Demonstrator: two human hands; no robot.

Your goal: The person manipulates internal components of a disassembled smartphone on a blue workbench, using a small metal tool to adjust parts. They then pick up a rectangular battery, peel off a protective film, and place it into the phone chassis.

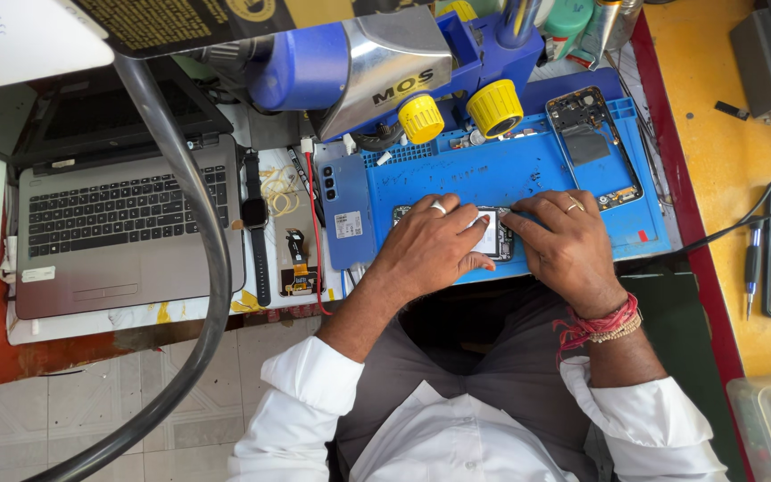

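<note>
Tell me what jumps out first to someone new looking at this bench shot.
First, the left hand and right hand pressed on an opened phone on the blue work mat, centre frame. Above them sits a blue microscope with yellow knobs. A grey laptop lies left, a black smartwatch beside it.

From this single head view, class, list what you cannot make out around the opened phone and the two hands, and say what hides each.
- Opened phone, head view: mostly covered by the left hand and right hand.
- Anything in the right hand's fingertips: too small to tell.
- Microscope: top cut off by the upper edge.
- Laptop screen: seen at too steep an angle, and crossed by the grey hose.
- Small parts on the blue mat: too small.
</note>
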